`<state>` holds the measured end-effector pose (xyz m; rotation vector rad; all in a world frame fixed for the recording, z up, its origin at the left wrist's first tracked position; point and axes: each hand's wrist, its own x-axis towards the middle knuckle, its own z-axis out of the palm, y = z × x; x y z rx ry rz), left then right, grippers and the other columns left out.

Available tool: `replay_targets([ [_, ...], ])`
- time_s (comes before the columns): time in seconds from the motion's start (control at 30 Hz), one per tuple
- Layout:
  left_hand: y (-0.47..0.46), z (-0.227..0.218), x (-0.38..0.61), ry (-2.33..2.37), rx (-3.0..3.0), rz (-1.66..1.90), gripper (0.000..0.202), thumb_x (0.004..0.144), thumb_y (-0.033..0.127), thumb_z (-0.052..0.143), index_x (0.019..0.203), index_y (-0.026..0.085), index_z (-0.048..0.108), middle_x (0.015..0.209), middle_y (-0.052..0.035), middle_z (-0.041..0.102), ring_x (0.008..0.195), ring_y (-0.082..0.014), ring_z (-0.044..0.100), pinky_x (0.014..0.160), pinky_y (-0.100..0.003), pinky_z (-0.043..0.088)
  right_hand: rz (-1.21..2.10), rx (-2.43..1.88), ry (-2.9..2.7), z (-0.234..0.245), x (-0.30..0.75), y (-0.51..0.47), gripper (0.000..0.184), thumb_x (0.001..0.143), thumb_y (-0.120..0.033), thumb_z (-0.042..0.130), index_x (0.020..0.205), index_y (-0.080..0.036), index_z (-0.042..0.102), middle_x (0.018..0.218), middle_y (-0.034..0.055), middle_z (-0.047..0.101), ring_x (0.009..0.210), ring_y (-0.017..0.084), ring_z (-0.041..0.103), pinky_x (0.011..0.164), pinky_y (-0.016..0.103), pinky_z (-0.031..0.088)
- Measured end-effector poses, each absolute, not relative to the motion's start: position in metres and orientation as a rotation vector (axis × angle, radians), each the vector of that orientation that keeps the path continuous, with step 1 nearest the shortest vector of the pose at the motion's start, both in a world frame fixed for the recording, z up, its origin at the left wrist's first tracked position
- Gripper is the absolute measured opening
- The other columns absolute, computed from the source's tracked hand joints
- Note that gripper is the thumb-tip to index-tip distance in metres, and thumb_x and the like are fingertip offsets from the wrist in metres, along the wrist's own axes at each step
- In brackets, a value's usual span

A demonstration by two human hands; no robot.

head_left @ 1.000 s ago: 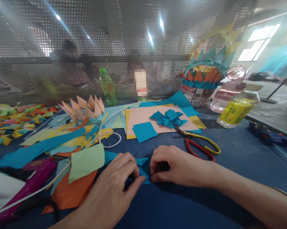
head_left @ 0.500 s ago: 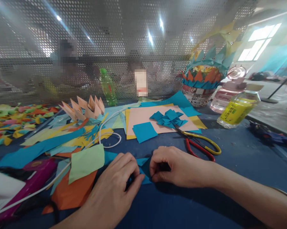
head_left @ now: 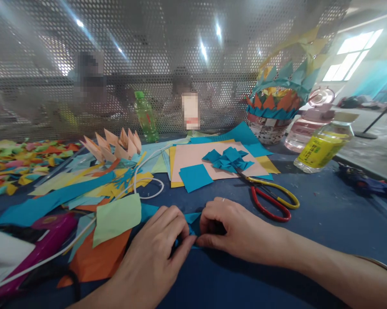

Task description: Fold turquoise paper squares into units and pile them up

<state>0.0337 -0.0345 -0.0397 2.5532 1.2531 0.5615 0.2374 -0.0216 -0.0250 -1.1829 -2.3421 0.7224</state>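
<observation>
Toward bench's (head_left: 238, 281) near edge, left hand (head_left: 161, 240) and right hand (head_left: 228, 225), fingers nearly closed, pinch blue paper (head_left: 192, 218); apparently folding, calls for steady alignment.

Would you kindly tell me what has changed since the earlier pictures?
The right hand has shifted slightly left, bringing its thumb closer to the left hand at the blue paper. I see no clear grasp or release. The left hand, scissors and folded blue pieces look unmoved.
</observation>
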Motion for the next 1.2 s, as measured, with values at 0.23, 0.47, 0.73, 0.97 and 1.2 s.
replay_targets([
  [0.23, -0.035, -0.038, 0.035, 1.249, 2.537, 0.563, 0.019, 0.093, 0.015, 0.041, 0.075, 0.02, 0.043, 0.082, -0.0006, 0.048, 0.078, -0.0204, 0.045, 0.069, -0.036, 0.035, 0.729, -1.193, -2.33, -0.026, 0.236, -0.024, 0.021, 0.08, -0.035, 0.072, 0.074, -0.017, 0.063, 0.07, -0.0024, 0.057, 0.069, 0.012, 0.049, 0.064, 0.023, 0.035],
  [0.47, -0.033, -0.038, 0.036, 1.267, 2.487, 0.579, 0.018, 0.091, 0.015, 0.047, 0.073, 0.02, 0.045, 0.081, 0.0004, 0.048, 0.078, -0.0201, 0.045, 0.07, -0.035, 0.035, 0.733, -1.206, -2.332, -0.026, 0.236, -0.026, 0.019, 0.074, -0.029, 0.079, 0.074, -0.017, 0.063, 0.071, -0.0032, 0.057, 0.07, 0.012, 0.048, 0.065, 0.023, 0.034],
  [0.73, -0.031, -0.036, 0.03, 1.282, 2.357, 0.578, 0.01, 0.086, 0.015, 0.053, 0.078, 0.021, 0.05, 0.085, 0.0005, 0.051, 0.083, -0.0208, 0.049, 0.073, -0.035, 0.038, 0.754, -1.207, -2.324, -0.027, 0.234, -0.025, 0.021, 0.073, -0.03, 0.079, 0.076, -0.018, 0.063, 0.072, -0.0034, 0.057, 0.07, 0.012, 0.048, 0.066, 0.023, 0.034],
  [0.97, -0.029, -0.031, 0.023, 1.192, 2.362, 0.577, 0.014, 0.086, 0.009, 0.048, 0.084, 0.022, 0.05, 0.091, -0.0003, 0.053, 0.088, -0.0196, 0.051, 0.077, -0.033, 0.041, 0.759, -1.218, -2.327, -0.024, 0.234, -0.024, 0.021, 0.074, -0.031, 0.079, 0.076, -0.018, 0.063, 0.073, -0.0028, 0.057, 0.071, 0.012, 0.049, 0.065, 0.023, 0.034],
  [1.2, -0.039, -0.031, 0.019, 0.903, 2.834, 0.676, 0.036, 0.086, 0.0, 0.03, 0.08, 0.021, 0.059, 0.086, -0.0029, 0.06, 0.077, -0.0183, 0.054, 0.068, -0.031, 0.042, 0.753, -1.22, -2.324, -0.027, 0.234, -0.024, 0.02, 0.073, -0.029, 0.079, 0.075, -0.018, 0.062, 0.072, -0.0037, 0.057, 0.071, 0.012, 0.048, 0.065, 0.023, 0.034],
])
